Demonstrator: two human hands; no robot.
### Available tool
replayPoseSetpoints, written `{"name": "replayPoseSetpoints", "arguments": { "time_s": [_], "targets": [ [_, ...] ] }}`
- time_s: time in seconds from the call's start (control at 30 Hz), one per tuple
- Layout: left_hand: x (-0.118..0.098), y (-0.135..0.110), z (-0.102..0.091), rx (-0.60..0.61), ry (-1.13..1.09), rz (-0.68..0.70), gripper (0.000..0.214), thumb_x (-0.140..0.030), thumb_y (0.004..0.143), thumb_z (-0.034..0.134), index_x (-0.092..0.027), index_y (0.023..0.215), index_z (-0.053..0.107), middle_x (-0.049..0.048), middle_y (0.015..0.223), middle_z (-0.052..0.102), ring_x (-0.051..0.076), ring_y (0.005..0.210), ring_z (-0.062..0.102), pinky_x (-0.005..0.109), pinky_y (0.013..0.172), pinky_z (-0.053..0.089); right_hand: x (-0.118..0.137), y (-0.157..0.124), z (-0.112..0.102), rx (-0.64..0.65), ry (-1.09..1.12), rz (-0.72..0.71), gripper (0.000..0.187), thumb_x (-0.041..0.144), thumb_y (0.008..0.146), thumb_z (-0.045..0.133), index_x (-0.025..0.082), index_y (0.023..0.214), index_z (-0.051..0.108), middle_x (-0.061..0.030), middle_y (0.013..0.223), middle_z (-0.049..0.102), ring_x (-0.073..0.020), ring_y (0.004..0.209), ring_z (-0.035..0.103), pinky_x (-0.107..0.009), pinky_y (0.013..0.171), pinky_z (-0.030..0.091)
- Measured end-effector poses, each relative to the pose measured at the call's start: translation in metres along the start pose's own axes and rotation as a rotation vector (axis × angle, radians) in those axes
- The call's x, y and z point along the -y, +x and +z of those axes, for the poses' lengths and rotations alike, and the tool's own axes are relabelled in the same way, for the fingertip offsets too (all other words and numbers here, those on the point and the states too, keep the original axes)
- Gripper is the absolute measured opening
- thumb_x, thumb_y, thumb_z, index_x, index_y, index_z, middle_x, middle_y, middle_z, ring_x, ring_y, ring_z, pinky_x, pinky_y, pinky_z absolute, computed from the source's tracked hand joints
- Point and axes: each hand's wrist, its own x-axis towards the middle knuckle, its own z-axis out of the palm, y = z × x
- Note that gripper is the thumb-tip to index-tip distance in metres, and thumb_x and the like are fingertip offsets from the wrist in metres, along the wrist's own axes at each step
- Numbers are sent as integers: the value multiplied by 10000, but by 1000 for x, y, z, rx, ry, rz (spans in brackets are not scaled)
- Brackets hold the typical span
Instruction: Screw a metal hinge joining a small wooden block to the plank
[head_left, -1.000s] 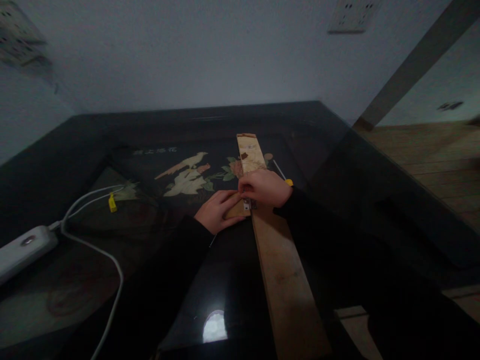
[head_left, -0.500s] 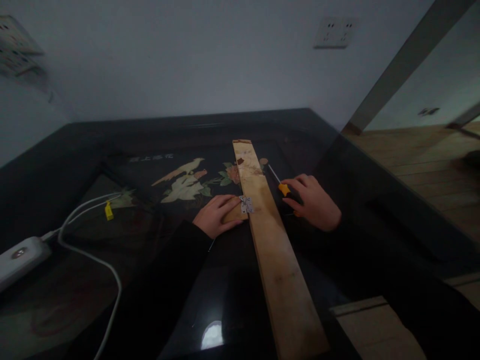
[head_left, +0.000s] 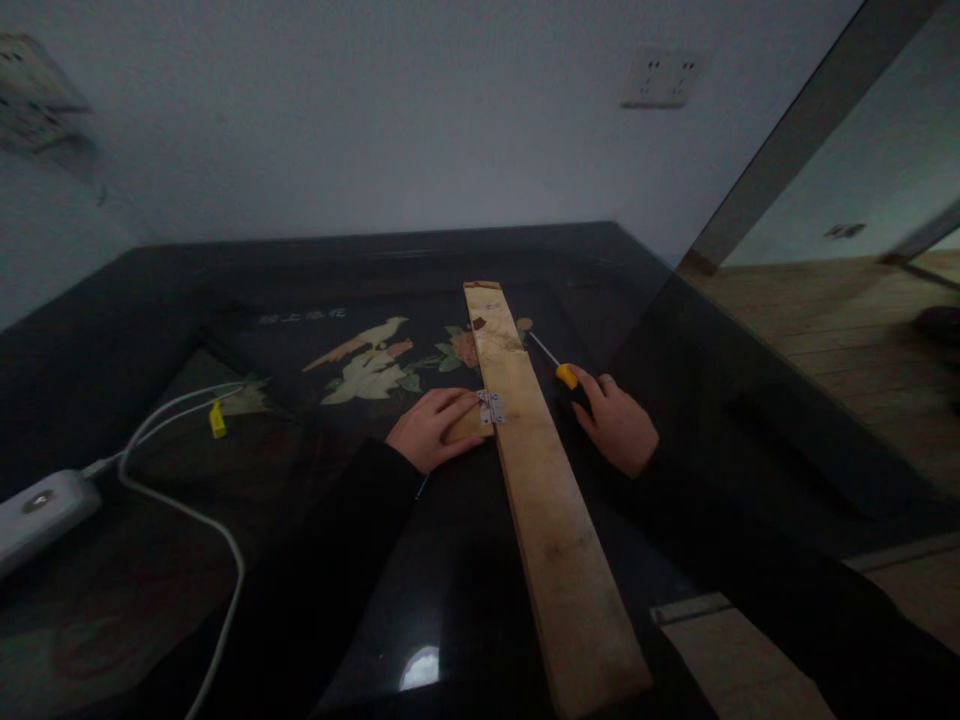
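A long wooden board [head_left: 551, 500] lies lengthwise on the dark table. A small metal hinge [head_left: 491, 408] spans its left edge and a short wooden piece [head_left: 469, 430]. My left hand [head_left: 433, 428] is closed around that short piece, its fingertips beside the hinge. To the right of the board, my right hand [head_left: 619, 420] grips a screwdriver [head_left: 566, 376] with a yellow and black handle. The screwdriver's thin metal shaft points forward and left, its tip near the board's right edge and apart from the hinge. My palm hides part of the handle.
The glossy dark table [head_left: 390, 560] bears a bird and flower picture. At the left lie a white power strip [head_left: 49, 515], a white cable [head_left: 191, 515] and a yellow tag [head_left: 217, 420]. A wall [head_left: 375, 120] stands behind the table; wooden floor [head_left: 817, 330] shows at right.
My right hand has shifted slightly left and turned, its fingers now lying further over the screwdriver handle. My left hand, the board and the hinge stay as they were.
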Motion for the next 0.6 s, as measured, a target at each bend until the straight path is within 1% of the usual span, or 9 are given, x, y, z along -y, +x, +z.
{"name": "replayPoseSetpoints", "arguments": {
  "time_s": [0.1, 0.17, 0.27, 0.3, 0.37, 0.4, 0.43, 0.5, 0.6],
  "targets": [
    [0, 0, 0, 1, 0, -2, 543, -491, 836, 552, -198, 1291, 505, 139, 1242, 544, 265, 1127, 518, 457, 934, 470, -5, 2, -11, -25, 75, 53, 491, 318, 931, 343, 180, 1401, 362, -147, 1138, 538, -230, 793, 622, -344, 677, 492],
    [0, 0, -1, 4, -2, -2, 544, -488, 833, 559, -210, 1297, 500, 133, 1245, 543, 262, 1124, 519, 455, 933, 471, -9, 5, -25, -83, 151, 41, 475, 311, 917, 373, 164, 1368, 405, -150, 1158, 539, -231, 799, 628, -361, 687, 503],
    [0, 0, -1, 3, 4, -4, 550, -490, 832, 560, -210, 1301, 494, 136, 1249, 538, 263, 1125, 515, 458, 936, 469, -12, 14, -55, -263, 342, -95, 440, 280, 875, 471, 153, 1296, 474, -124, 1158, 580, -230, 937, 620, -368, 798, 504],
    [0, 0, -1, 1, 8, -6, 551, -490, 833, 559, -211, 1303, 492, 136, 1251, 535, 264, 1131, 511, 459, 942, 465, -11, 18, -66, -330, 409, -134, 429, 278, 843, 527, 159, 1255, 504, -107, 1127, 606, -232, 964, 616, -367, 807, 505],
    [0, 0, 0, 1, 11, -11, 550, -491, 834, 557, -223, 1308, 485, 132, 1260, 527, 264, 1144, 503, 466, 952, 457, -6, 26, -88, -423, 520, -169, 454, 270, 764, 641, 167, 1195, 541, -74, 1020, 644, -227, 938, 627, -359, 784, 515],
    [0, 0, 0, 3, 10, -14, 550, -492, 834, 556, -231, 1312, 479, 130, 1264, 522, 265, 1148, 501, 471, 954, 454, -2, 31, -98, -487, 572, -192, 437, 260, 731, 679, 164, 1142, 566, -65, 1000, 649, -225, 949, 625, -358, 799, 513],
    [0, 0, 0, 7, 10, -18, 551, -493, 834, 556, -239, 1317, 473, 128, 1267, 520, 266, 1149, 499, 477, 954, 453, 3, 37, -106, -526, 634, -233, 381, 257, 720, 691, 169, 1075, 585, -57, 1014, 644, -218, 964, 621, -358, 824, 509],
    [-1, 0, -1, 17, 10, -25, 558, -497, 833, 554, -247, 1325, 464, 126, 1268, 517, 268, 1144, 500, 487, 947, 456, 15, 50, -117, -549, 828, -310, 329, 286, 729, 690, 187, 1020, 573, -40, 1015, 625, -192, 951, 615, -342, 817, 522],
    [-2, 0, -3, 28, 10, -32, 572, -500, 837, 545, -228, 1333, 458, 133, 1256, 521, 270, 1137, 499, 484, 943, 459, 33, 70, -122, -521, 1182, -390, 343, 325, 737, 689, 212, 1002, 503, -23, 970, 585, -153, 893, 610, -297, 721, 551]
  ]
}}
